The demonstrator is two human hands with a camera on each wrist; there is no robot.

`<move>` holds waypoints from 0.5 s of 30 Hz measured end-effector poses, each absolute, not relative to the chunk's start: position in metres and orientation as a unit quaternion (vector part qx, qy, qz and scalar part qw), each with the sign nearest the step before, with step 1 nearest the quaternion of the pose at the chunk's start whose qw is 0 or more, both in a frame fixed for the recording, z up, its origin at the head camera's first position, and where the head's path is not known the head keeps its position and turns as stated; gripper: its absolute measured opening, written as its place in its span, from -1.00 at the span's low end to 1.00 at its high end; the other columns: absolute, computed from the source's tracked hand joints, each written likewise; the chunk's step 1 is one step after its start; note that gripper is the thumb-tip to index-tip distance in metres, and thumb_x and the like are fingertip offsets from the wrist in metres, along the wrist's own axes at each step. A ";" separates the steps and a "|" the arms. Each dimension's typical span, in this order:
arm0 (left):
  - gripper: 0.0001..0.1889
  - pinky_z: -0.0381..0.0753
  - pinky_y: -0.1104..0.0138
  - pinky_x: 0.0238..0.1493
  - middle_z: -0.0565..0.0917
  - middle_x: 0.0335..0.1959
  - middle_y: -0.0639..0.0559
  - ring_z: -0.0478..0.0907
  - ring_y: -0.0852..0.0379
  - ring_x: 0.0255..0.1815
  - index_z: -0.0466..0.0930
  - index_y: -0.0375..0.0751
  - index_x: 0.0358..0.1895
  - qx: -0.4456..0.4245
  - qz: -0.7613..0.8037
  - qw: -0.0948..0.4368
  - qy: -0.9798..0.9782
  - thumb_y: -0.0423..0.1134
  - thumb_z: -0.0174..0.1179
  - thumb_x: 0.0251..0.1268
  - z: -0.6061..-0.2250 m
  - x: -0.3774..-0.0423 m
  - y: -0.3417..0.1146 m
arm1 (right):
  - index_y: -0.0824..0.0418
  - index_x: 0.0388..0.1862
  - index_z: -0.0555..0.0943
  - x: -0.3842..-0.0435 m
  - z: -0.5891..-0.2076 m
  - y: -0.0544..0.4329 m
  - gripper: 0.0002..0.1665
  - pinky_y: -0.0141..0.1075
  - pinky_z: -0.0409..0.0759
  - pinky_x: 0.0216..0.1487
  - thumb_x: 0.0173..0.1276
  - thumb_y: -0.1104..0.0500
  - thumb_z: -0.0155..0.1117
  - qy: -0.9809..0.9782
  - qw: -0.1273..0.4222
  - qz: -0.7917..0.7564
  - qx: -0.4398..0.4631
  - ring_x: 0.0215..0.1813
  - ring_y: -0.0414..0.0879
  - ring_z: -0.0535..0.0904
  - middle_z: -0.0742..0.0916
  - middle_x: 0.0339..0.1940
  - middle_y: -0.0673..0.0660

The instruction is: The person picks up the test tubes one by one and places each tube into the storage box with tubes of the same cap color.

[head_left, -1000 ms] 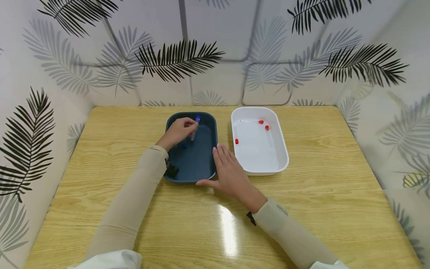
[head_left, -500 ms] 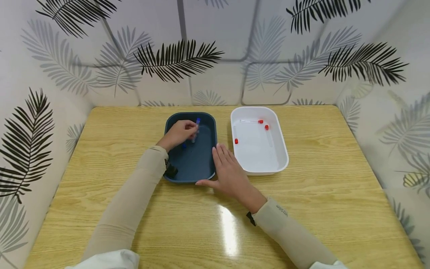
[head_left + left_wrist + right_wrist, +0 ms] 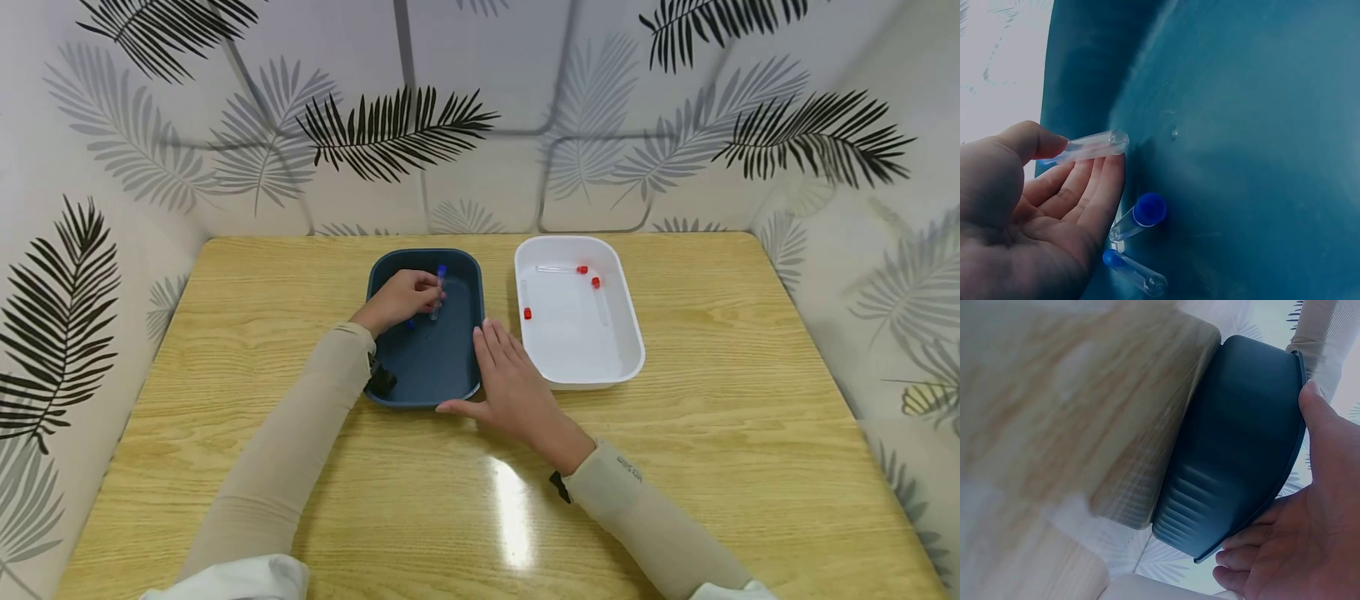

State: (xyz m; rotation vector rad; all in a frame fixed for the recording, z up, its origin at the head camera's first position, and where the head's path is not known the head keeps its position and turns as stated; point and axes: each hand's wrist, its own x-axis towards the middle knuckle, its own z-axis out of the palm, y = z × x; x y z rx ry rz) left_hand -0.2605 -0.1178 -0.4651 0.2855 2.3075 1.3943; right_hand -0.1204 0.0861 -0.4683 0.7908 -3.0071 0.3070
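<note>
My left hand [image 3: 401,298] is inside the dark blue tray [image 3: 431,367], pinching a clear test tube [image 3: 441,282] with a blue cap. In the left wrist view the held test tube [image 3: 1094,145] lies between thumb and fingers, its rounded end toward the tray floor. Below it, two more blue-capped tubes lie in the tray: one with its cap [image 3: 1150,209] facing the camera, the other tube [image 3: 1140,275] lying lower. My right hand [image 3: 513,387] rests with straight fingers against the tray's right side, thumb at the near edge. The right wrist view shows the tray's outer wall [image 3: 1235,419].
Right of the blue tray stands a white tray [image 3: 577,354]. Three clear tubes with red caps lie in it, one red cap [image 3: 527,313] near its left wall. Both trays stand on a wooden table [image 3: 420,500], with a leaf-patterned backdrop [image 3: 480,183] behind.
My left hand and its tube have moved down very slightly toward the near side within the blue tray. The right hand and both trays keep their places.
</note>
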 end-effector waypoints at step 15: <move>-0.62 0.54 0.21 -0.02 0.58 0.00 -0.19 0.57 -0.02 -0.07 0.39 -0.41 0.20 0.098 0.480 0.231 0.840 -0.27 -0.02 0.42 -0.465 -0.259 -0.118 | 0.36 0.46 0.00 -0.120 -0.466 0.086 0.38 -0.12 -0.09 0.42 0.00 -0.69 -0.29 -0.962 0.004 0.100 0.253 0.49 0.06 -0.14 0.11 0.47 0.28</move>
